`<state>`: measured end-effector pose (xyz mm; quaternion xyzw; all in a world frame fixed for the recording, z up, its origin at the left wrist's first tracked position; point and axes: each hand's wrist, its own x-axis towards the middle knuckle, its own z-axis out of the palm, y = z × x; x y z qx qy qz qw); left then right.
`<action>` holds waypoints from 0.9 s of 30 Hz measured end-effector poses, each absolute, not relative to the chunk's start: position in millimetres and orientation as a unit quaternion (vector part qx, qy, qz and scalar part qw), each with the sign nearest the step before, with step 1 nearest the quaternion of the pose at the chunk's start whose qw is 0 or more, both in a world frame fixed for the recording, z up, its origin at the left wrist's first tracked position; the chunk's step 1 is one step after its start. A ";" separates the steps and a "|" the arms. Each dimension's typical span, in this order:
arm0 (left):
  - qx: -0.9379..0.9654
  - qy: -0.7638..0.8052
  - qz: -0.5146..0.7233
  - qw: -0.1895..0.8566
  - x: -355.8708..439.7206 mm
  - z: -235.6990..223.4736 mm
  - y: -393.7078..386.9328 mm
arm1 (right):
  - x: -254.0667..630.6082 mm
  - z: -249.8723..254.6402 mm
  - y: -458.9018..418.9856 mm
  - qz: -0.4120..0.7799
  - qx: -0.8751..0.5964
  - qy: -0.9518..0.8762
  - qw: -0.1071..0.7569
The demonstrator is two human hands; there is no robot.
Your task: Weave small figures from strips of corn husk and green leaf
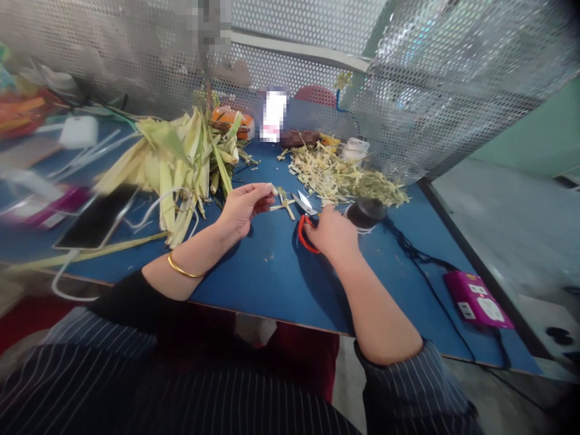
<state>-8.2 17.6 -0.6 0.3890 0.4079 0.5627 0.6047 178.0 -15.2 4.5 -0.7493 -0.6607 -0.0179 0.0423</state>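
Note:
My left hand [248, 207] is pinched, thumb against fingers, at a small piece of pale corn husk [285, 204] whose narrow strips cross each other. Part of that piece is hidden behind my fingertips. In my right hand [336, 234] is a pair of scissors with red handles [307, 237]. The scissor blades [304, 203] are spread apart and point toward the husk strips, just right of them. Whether the blades touch a strip I cannot tell. Right behind my right hand stands a spool of dark thread [367, 211].
A heap of long corn husks [174, 157] lies at the left, beside a phone [97, 217] with a white cable. Husk scraps [330, 172] are piled at the back right. A magenta power box [478, 299] with black cables sits right. Perforated metal mesh [290, 60] borders the blue table [272, 275].

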 end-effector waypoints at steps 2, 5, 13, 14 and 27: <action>0.402 0.408 0.555 0.603 -6.0 -2.1 15.7 | 177.2 4.9 -16.6 -0.023 -0.744 -0.668 0.026; 0.423 0.406 0.545 0.599 -2.5 -5.5 12.7 | 179.6 7.1 -18.6 -0.034 -0.730 -0.683 0.011; 0.438 0.408 0.519 0.611 2.6 -10.0 8.7 | 184.0 6.4 -17.0 -0.036 -0.715 -0.698 -0.015; 0.437 0.410 0.518 0.610 2.4 -10.1 9.1 | 183.4 6.2 -16.6 -0.035 -0.719 -0.694 -0.011; 0.388 0.436 0.553 0.595 -7.1 -8.1 22.6 | 191.3 5.7 -11.9 0.034 -0.716 -0.696 -0.038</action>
